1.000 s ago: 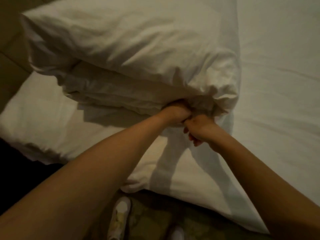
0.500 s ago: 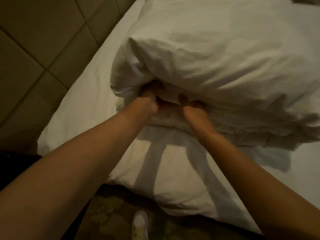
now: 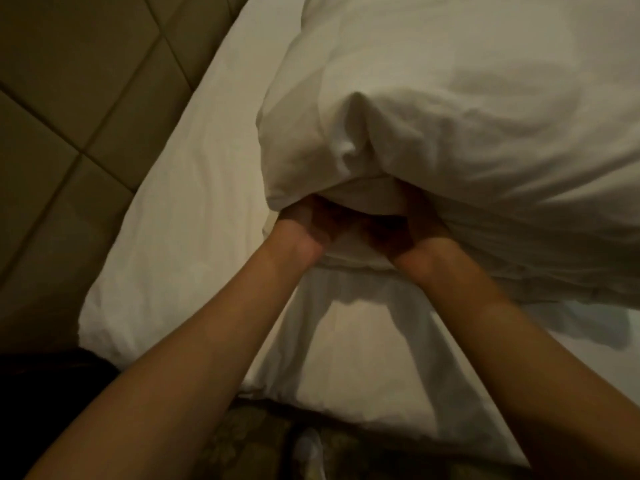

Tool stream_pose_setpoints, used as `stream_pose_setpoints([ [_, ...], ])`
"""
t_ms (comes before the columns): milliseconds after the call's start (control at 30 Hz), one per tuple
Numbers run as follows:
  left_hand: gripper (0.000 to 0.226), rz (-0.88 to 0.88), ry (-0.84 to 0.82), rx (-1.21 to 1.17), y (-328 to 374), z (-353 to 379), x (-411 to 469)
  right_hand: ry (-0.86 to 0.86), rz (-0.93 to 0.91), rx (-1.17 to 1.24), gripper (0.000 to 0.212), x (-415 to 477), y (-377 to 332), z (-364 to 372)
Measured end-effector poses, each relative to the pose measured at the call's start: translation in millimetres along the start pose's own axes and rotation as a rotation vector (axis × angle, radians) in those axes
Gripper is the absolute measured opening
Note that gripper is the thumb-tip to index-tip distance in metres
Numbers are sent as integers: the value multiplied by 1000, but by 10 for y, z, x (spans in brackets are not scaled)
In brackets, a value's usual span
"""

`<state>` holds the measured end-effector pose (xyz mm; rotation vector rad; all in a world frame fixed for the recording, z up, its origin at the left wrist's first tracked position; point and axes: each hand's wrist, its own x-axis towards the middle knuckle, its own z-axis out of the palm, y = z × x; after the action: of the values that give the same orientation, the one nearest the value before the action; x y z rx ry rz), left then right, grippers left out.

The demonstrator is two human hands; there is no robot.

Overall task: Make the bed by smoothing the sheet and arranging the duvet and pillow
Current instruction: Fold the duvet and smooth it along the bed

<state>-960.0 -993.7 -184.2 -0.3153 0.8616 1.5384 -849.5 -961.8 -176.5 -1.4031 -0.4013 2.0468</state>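
Left hand and right hand sit under the near edge of the duvet; fingers hidden, grip cannot be told. Risk: hands set close together, so the right bulk may sag and unfold.

Both bare forearms, the left and the right, reach forward from the lower corners and converge, nearly straight, with the wrists close together but apart. The left hand and the right hand sit side by side at the same height, pushed up under a bunched fold of the duvet. Each grips its edge, the fingers buried in the fabric and out of sight, only the shadowed heels and wrists showing.
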Motion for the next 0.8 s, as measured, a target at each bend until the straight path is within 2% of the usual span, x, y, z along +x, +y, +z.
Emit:
stream_pose_setpoints([
  [33,37,40,-12,-18,19,39,-63,-3,1,18,39,-17,11,54],
  [100,18,192,106,109,101,90,-96,56,-53,14,32,-36,38,94],
  [167,11,322,267,223,156,34,-48,147,-142,-11,10,-16,76,61],
  [267,45,442,365,411,194,-136,-124,204,-108,-20,3,-76,171,50],
  [367,66,758,423,850,312,-369,-241,232,-84,-91,25,-207,229,51],
  [433,71,1006,356,1026,403,-415,-336,332,-226,-291,42,-324,258,64],
  [500,76,1143,241,1117,472,-372,-429,455,-509,-480,39,-426,292,139],
  [567,70,1160,214,1277,484,-318,-414,402,-805,-543,17,-542,283,343],
  [600,65,1149,221,1379,476,-306,-394,365,-894,-629,17,-553,259,436],
  [633,63,1132,221,1465,463,-319,-373,337,-902,-789,28,-561,218,532],
  [667,61,1110,200,1523,444,-342,-369,295,-788,-855,37,-600,183,623],
  [733,60,1013,114,1632,418,-388,-386,326,-513,-664,40,-455,91,681],
  [767,61,935,39,1691,461,-398,-394,273,-392,-389,41,-447,65,703],
  [800,63,835,-33,1751,580,-399,-419,120,-341,-58,41,-504,70,718],
])
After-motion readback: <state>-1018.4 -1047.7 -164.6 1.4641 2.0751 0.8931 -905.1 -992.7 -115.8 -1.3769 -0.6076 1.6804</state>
